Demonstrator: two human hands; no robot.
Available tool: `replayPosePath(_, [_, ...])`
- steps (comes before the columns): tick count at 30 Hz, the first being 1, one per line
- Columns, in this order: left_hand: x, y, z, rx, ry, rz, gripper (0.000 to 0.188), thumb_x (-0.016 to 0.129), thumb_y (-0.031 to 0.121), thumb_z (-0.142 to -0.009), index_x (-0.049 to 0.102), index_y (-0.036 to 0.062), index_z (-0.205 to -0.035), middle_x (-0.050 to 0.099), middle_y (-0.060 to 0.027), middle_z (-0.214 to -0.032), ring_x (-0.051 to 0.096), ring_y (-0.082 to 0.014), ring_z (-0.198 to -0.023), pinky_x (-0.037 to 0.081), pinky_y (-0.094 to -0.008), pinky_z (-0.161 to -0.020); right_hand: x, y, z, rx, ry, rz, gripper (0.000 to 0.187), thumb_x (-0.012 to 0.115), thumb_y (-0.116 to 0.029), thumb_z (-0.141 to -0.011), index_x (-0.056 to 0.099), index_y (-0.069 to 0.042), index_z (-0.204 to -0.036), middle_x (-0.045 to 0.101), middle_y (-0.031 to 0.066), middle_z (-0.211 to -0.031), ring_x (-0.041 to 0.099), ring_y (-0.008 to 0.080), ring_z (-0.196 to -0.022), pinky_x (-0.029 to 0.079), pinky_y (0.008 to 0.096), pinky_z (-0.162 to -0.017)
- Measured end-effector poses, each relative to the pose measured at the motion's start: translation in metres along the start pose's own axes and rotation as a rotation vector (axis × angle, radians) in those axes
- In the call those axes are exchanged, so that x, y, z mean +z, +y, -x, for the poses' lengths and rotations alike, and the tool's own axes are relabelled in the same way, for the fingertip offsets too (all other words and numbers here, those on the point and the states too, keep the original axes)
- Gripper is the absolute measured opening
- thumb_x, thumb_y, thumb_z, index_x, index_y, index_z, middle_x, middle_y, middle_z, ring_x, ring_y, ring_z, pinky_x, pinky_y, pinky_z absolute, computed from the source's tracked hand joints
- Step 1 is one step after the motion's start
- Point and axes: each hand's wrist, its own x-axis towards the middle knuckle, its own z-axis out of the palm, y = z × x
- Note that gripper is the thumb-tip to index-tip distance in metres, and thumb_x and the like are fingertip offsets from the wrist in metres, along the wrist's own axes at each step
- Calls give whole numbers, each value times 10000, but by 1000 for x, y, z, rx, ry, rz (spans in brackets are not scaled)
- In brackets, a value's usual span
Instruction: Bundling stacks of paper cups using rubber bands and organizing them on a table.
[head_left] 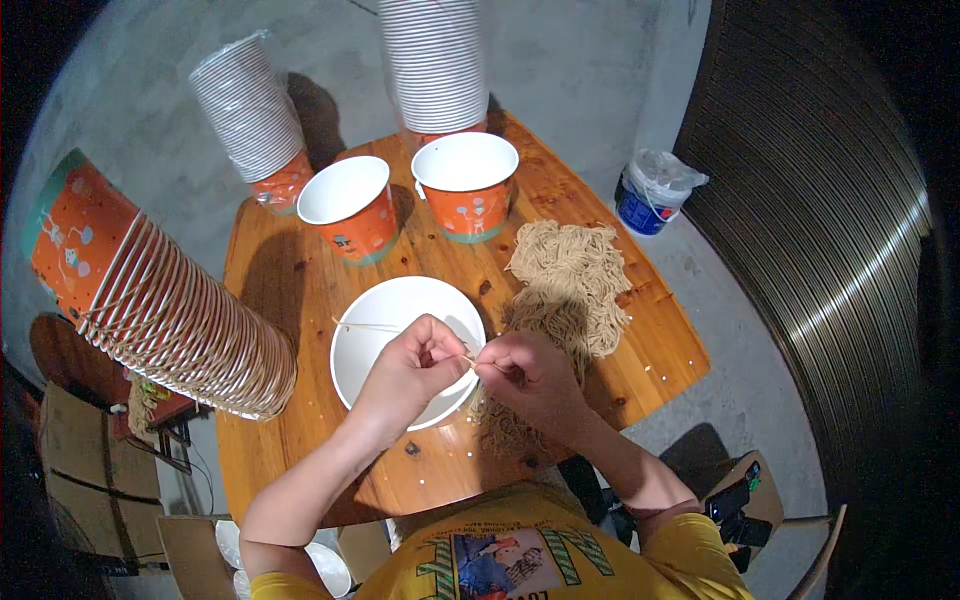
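A white-lined paper bucket (362,350) stands on the table in front of me, its mouth facing up. A thin tan cord (370,326) crosses its left rim and runs behind my left hand (408,368). Above the bucket's right side, my left hand pinches the cord between thumb and fingers. My right hand (528,378) is closed against it, pinching the cord at the same spot; the fingertips nearly meet. Just past my right hand lies a heap of tan cords (570,285), part of it hidden under that hand and forearm.
Two orange paper buckets (345,215) (466,185) stand farther back on the wooden table (650,370). Wrapped stacks of white-rimmed buckets (245,105) (435,65) rise behind them. At left leans a tall stack of corded buckets (190,310). A blue pail (650,200) sits on the floor.
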Motion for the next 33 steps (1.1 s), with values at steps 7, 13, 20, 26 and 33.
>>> replayPosePath(7, [4, 2, 0, 67, -15, -17, 172, 586, -27, -833, 460, 66, -906, 506, 31, -823, 475, -35, -764, 396, -181, -710, 5, 1, 3, 127, 75, -76, 73, 612, -93, -820, 567, -39, -838, 544, 32, -714, 525, 124, -632, 426, 259, -584])
replayPosePath(13, [3, 0, 1, 94, -28, -59, 203, 595, -3, -840, 441, 74, -946, 500, 27, -839, 468, -41, -779, 388, -191, -728, 4, -13, -2, 467, 34, -246, 96, 580, -137, -857, 561, -43, -852, 498, -35, -709, 455, 43, -647, 389, 212, -586])
replayPosePath(20, [6, 2, 4, 203, 35, -353, 268, 599, 30, -850, 424, 37, -1053, 579, -42, -809, 548, -119, -773, 447, -260, -742, 5, -6, 0, 533, 18, -453, 90, 563, -137, -874, 549, -50, -891, 496, -60, -745, 444, 22, -692, 371, 188, -623])
replayPosePath(26, [7, 4, 7, 223, 32, -419, 313, 590, 24, -853, 405, 39, -1105, 596, -69, -802, 578, -149, -761, 469, -288, -738, 4, -1, 0, 478, -11, -461, 90, 560, -140, -874, 556, -51, -891, 510, -50, -753, 458, 26, -688, 382, 190, -621])
replayPosePath(33, [7, 6, 8, 235, 11, -458, 317, 589, 19, -849, 405, 39, -1107, 587, -68, -782, 578, -156, -747, 472, -289, -723, 3, 1, 1, 306, -26, -236, 110, 584, -147, -855, 578, -38, -846, 530, -9, -729, 497, 65, -649, 412, 226, -600])
